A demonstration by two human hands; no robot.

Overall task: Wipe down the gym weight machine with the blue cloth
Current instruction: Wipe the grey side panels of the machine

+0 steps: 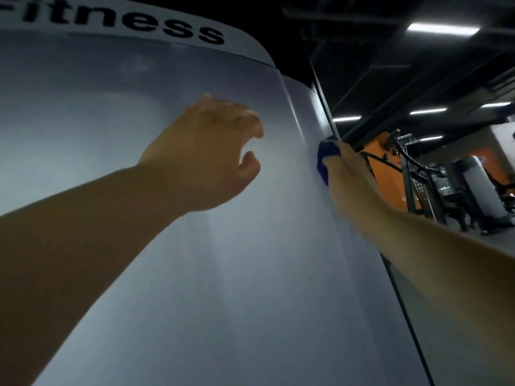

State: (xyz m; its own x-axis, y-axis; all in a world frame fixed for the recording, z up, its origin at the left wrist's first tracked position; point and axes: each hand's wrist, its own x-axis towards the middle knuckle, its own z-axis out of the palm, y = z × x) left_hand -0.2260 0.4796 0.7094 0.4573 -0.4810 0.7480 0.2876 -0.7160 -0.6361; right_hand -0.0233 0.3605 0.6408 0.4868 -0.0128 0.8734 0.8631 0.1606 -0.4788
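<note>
We grip the blue cloth (326, 156) in our right hand (347, 176), pressing it to the right edge of the weight machine (195, 274), at three o'clock from our left hand (206, 151), whose loosely curled fingers hold nothing, probably bracing us while we wipe.

Views: one, head-worn, wide-angle. Position: close against the weight machine's grey cover panel (195, 274), which fills left and centre. Facing: forward and angled upward along the panel to its lettered top band (125, 22) and ceiling strip lights (443, 30). Near field: left hand (203, 154) and right hand (347, 175) with blue cloth (324, 158), arms entering from the lower corners. Far field, right margin: other gym machines (473, 188), well apart.
</note>
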